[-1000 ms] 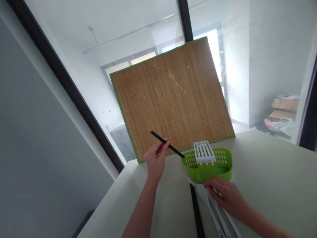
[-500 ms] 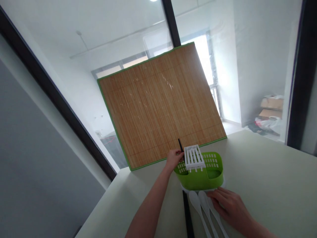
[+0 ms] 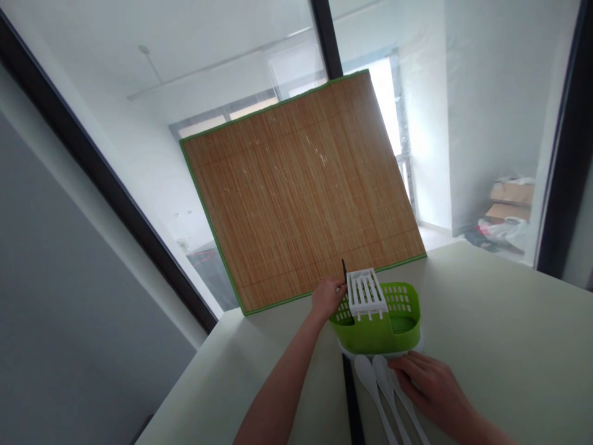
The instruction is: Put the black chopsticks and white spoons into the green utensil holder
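My left hand (image 3: 328, 298) is closed on a thin black utensil (image 3: 344, 271) at the left end of a green basket (image 3: 370, 339). The utensil's lower part goes down into the basket's left compartment. A white slotted rack (image 3: 367, 292) sits on the basket's middle, close to my left fingertips. My right hand (image 3: 428, 380) rests at the basket's front edge, fingers together over the head of the rightmost white spoon. Two more white spoons (image 3: 367, 374) lie beside it, and a black utensil (image 3: 352, 402) lies left of them.
A bamboo mat (image 3: 301, 198) with green edging leans against the glass behind the basket. The pale table (image 3: 500, 321) extends to both sides. Cardboard boxes (image 3: 511, 193) show beyond the glass at right.
The black utensil in my left hand has moved slightly right and stands more upright, with its lower end now showing in the basket. My right hand has stayed about where it was.
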The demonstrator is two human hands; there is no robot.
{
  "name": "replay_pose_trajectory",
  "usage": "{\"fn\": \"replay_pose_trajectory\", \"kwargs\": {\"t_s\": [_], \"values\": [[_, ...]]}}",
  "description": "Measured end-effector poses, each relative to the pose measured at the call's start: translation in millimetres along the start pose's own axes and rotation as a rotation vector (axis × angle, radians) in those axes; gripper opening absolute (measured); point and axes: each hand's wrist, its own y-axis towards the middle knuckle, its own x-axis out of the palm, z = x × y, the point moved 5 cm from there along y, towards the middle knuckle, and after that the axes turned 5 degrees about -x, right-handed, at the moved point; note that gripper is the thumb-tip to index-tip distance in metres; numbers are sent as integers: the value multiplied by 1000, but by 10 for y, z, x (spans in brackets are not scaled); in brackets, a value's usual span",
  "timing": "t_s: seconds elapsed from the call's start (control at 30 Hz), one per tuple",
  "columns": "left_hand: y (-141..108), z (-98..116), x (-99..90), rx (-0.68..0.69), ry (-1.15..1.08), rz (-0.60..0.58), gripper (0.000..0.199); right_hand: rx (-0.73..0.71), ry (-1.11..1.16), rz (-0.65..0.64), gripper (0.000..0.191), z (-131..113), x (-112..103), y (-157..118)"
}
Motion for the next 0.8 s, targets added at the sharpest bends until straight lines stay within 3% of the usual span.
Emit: {"fn": "replay_pose_trajectory", "kwargs": {"t_s": [0.57,0.73,0.8], "values": [[-208,-136,-86,-140,228,26,24,30,-5,-39,22,11,6,-10],[-338,-156,-261,-125,207,104,27,29,7,-52,22,11,13,-11],[-464,-180,-367,-126,169,188,32,21,9,-44,23,4,2,-10]]}}
